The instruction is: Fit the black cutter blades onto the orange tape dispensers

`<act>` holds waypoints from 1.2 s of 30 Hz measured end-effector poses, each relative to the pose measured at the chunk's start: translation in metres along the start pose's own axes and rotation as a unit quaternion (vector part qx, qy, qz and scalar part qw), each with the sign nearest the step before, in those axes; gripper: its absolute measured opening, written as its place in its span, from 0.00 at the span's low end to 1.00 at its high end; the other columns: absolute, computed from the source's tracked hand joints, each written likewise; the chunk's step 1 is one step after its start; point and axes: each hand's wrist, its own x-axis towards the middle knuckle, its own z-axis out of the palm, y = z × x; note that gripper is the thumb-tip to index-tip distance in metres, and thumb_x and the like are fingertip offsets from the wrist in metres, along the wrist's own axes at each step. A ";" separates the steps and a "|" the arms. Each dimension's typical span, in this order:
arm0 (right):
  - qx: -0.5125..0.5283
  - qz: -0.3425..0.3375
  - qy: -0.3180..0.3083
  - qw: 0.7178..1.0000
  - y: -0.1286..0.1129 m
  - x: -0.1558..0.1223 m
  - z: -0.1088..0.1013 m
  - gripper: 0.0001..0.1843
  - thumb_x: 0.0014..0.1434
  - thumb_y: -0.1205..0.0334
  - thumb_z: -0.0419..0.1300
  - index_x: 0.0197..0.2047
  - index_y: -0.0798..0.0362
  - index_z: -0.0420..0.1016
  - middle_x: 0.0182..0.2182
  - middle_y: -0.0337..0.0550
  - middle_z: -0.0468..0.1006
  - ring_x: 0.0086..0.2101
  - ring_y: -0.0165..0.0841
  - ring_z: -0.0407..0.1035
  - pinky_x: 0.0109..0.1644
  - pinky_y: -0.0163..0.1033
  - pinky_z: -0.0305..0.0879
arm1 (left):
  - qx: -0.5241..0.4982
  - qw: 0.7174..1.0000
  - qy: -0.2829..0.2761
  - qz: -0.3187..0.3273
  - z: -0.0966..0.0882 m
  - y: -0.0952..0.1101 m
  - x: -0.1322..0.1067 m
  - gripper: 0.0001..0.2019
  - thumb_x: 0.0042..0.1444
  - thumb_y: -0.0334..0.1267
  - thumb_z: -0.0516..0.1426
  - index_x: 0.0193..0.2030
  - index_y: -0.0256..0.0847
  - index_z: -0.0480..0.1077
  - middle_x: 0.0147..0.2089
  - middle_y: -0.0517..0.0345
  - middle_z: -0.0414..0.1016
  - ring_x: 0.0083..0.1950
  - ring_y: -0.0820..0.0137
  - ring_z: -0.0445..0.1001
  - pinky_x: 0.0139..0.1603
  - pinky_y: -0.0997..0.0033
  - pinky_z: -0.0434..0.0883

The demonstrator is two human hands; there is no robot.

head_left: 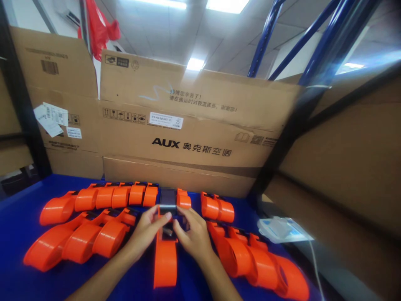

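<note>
In the middle of the head view, both my hands are closed around the upper part of an orange plastic piece with a wide curved band, which hangs toward me. My left hand grips its left side, thumb on top. On the right side, my right hand has thumb and fingers bent against the same part. A small dark metallic bit shows between the thumbs. Just beyond my fingertips stands a dark rectangular block; whether it is joined to the orange piece I cannot tell.
Several similar orange pieces with dark ends lie in rows to the left, and more orange pieces to the right, on a blue surface. Cardboard stands behind. At right are a clear plastic case, a white cable and a dark post.
</note>
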 end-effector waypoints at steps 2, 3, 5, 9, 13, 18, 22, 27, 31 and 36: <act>0.003 0.007 0.001 1.000 -0.001 -0.002 0.002 0.16 0.60 0.66 0.59 0.52 0.54 0.76 0.31 0.44 0.77 0.28 0.34 0.71 0.30 0.37 0.70 | 0.014 1.000 0.005 0.008 0.001 0.000 -0.001 0.19 0.51 0.49 0.67 0.42 0.37 0.75 0.20 0.66 0.68 0.18 0.78 0.61 0.21 0.78 0.61; 0.007 0.009 0.000 1.000 -0.001 -0.002 0.002 0.16 0.59 0.66 0.59 0.51 0.53 0.77 0.30 0.43 0.77 0.28 0.33 0.71 0.30 0.36 0.69 | 0.022 1.000 0.010 0.009 0.000 -0.001 -0.001 0.19 0.52 0.50 0.67 0.42 0.37 0.75 0.19 0.66 0.67 0.17 0.79 0.60 0.21 0.79 0.60; 0.018 0.012 -0.004 1.000 -0.002 -0.002 0.003 0.15 0.59 0.66 0.59 0.50 0.53 0.77 0.29 0.42 0.77 0.27 0.33 0.70 0.29 0.35 0.68 | 0.038 0.999 0.015 0.005 -0.002 -0.003 0.000 0.19 0.53 0.51 0.66 0.41 0.36 0.75 0.18 0.67 0.65 0.16 0.79 0.59 0.19 0.78 0.58; 0.048 0.030 -0.016 0.998 -0.002 -0.001 0.003 0.15 0.59 0.66 0.59 0.50 0.53 0.77 0.30 0.42 0.77 0.27 0.32 0.70 0.30 0.35 0.68 | 0.057 0.998 0.003 0.004 -0.005 -0.004 0.000 0.20 0.54 0.53 0.64 0.42 0.36 0.75 0.18 0.67 0.66 0.15 0.78 0.59 0.18 0.78 0.57; 0.070 0.043 -0.028 0.996 -0.005 0.001 0.001 0.16 0.60 0.65 0.59 0.51 0.53 0.77 0.29 0.41 0.77 0.27 0.32 0.70 0.30 0.34 0.68 | 0.060 0.998 -0.001 0.024 -0.004 0.000 -0.001 0.20 0.55 0.52 0.64 0.43 0.36 0.75 0.21 0.65 0.69 0.14 0.79 0.60 0.17 0.78 0.57; 0.110 0.074 -0.018 0.991 -0.010 0.004 -0.007 0.12 0.65 0.63 0.55 0.47 0.52 0.78 0.30 0.42 0.79 0.27 0.33 0.72 0.32 0.35 0.69 | 0.046 0.999 -0.008 0.021 -0.007 -0.001 0.000 0.21 0.55 0.53 0.63 0.44 0.36 0.76 0.14 0.69 0.63 0.12 0.78 0.58 0.16 0.78 0.55; 0.107 0.127 0.041 0.985 -0.001 0.009 -0.013 0.16 0.69 0.60 0.50 0.40 0.54 0.79 0.29 0.43 0.80 0.28 0.33 0.73 0.31 0.34 0.68 | 0.021 1.000 -0.004 0.004 -0.009 -0.004 0.002 0.22 0.53 0.54 0.63 0.44 0.36 0.75 0.13 0.70 0.61 0.11 0.78 0.56 0.15 0.78 0.54; -0.006 0.165 -0.004 0.986 0.019 0.007 -0.008 0.12 0.64 0.60 0.56 0.30 0.52 0.76 0.23 0.39 0.76 0.24 0.33 0.69 0.26 0.33 0.60 | 0.034 0.999 0.000 0.017 -0.006 -0.004 -0.001 0.19 0.55 0.52 0.63 0.43 0.37 0.74 0.13 0.70 0.61 0.12 0.78 0.57 0.16 0.79 0.54; -0.078 0.204 -0.094 0.971 0.022 -0.002 -0.001 0.11 0.60 0.64 0.60 0.25 0.50 0.74 0.20 0.37 0.74 0.20 0.31 0.67 0.22 0.31 0.51 | 0.024 1.000 0.007 0.017 -0.006 -0.003 -0.001 0.18 0.54 0.51 0.64 0.42 0.38 0.73 0.14 0.70 0.62 0.13 0.78 0.57 0.16 0.79 0.56; -0.079 0.186 -0.131 0.971 0.022 -0.006 0.004 0.07 0.58 0.69 0.63 0.30 0.48 0.78 0.20 0.36 0.76 0.19 0.31 0.69 0.22 0.31 0.49 | 0.028 0.999 0.011 0.020 -0.008 -0.005 0.001 0.18 0.55 0.51 0.63 0.41 0.39 0.71 0.14 0.71 0.60 0.13 0.78 0.57 0.15 0.79 0.55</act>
